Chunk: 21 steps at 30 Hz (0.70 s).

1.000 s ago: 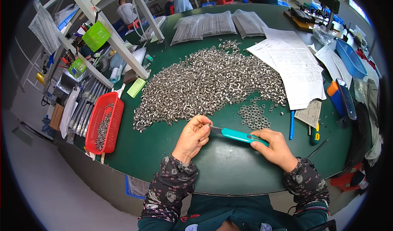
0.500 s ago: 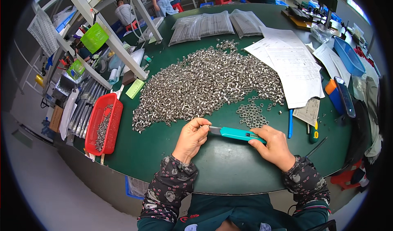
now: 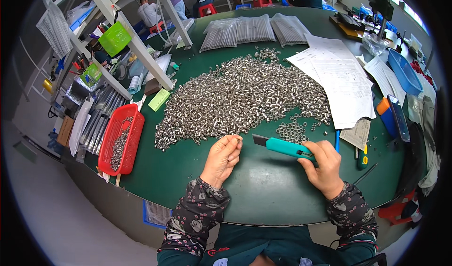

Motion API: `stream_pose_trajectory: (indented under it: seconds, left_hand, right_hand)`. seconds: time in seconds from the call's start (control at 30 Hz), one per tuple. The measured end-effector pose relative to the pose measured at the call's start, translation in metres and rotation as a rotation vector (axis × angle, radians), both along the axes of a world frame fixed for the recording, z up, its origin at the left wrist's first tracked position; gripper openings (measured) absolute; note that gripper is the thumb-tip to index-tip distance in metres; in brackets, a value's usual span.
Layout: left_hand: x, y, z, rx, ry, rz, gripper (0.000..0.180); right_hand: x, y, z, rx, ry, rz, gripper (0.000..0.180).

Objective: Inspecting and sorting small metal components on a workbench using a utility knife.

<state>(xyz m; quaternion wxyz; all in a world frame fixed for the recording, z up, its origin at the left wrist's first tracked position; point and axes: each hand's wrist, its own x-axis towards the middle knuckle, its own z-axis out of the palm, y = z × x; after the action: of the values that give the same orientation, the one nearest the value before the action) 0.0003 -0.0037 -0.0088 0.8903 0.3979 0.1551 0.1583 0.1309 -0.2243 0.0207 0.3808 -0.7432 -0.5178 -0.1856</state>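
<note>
My right hand (image 3: 325,167) is wrapped around a teal utility knife (image 3: 282,147), its thumb beside the slider. The knife's dark blade points left, a short gap away from my left hand (image 3: 220,158). That left hand is closed in a pinch; a small metal piece seems to sit at the fingertips, mostly hidden by them. Beyond both hands spreads a large heap of small silvery metal rings (image 3: 245,96). A smaller flat group of rings (image 3: 292,132) lies just past the knife, at the heap's near right edge.
At left stands a red basket (image 3: 123,143) with metal pieces inside, near a shelf frame (image 3: 136,49). Paper sheets (image 3: 346,87), a phone (image 3: 398,117) and a yellow-green handled tool (image 3: 362,158) lie right. Bagged rods (image 3: 254,29) line the back; people sit beyond.
The knife blade has come away from my left fingertips. My right hand has shifted slightly right, and the knife now tilts more. My left hand stays pinched; the whole view has shifted slightly.
</note>
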Motion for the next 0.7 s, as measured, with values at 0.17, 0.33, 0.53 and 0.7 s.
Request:
stream_pose_trajectory:
  seconds: [0.17, 0.33, 0.53, 0.7]
  left_hand:
    - [-0.001, 0.002, 0.0, -0.024, -0.004, 0.046, 0.014]
    - [0.0, 0.002, 0.0, 0.025, -0.038, 0.047, 0.014]
    - [0.001, 0.0, 0.004, 0.052, -0.009, 0.031, 0.018]
    - [0.002, -0.001, 0.002, 0.056, 0.009, 0.005, 0.019]
  right_hand:
    - [-0.005, -0.002, 0.004, -0.25, -0.105, 0.002, 0.037]
    - [-0.003, 0.0, 0.001, -0.338, -0.168, 0.007, 0.034]
    - [-0.005, -0.003, -0.001, -0.16, 0.255, 0.062, 0.028]
    - [-0.006, -0.003, -0.005, -0.219, 0.61, 0.129, 0.026]
